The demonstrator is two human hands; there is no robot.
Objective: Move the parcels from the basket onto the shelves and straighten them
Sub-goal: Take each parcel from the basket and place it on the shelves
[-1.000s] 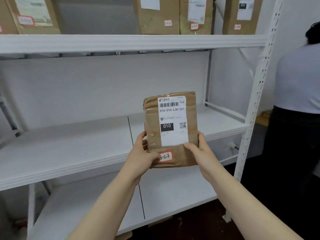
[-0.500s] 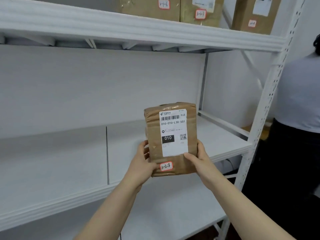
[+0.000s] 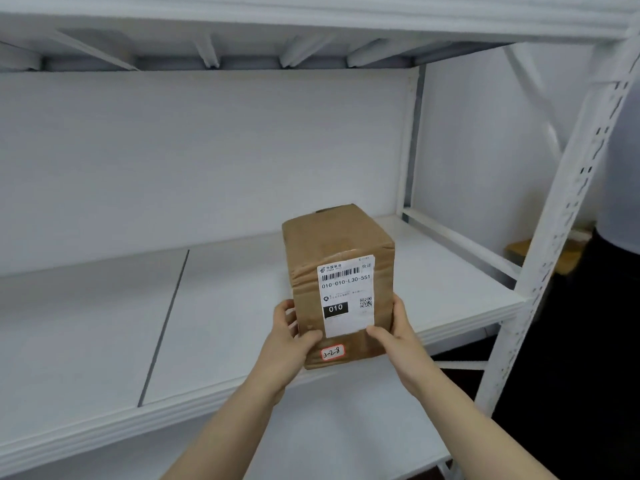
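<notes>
Both our hands hold one brown cardboard parcel (image 3: 339,244). Our left hand (image 3: 291,337) grips its left side and our right hand (image 3: 398,334) grips its right side, fingers (image 3: 282,308) curled round the edges. The parcel stands upright at the front of the white middle shelf (image 3: 225,306). We cannot tell if it touches the shelf. It has a white label (image 3: 346,296) and a small sticker (image 3: 332,352) saying 3-2-8.
</notes>
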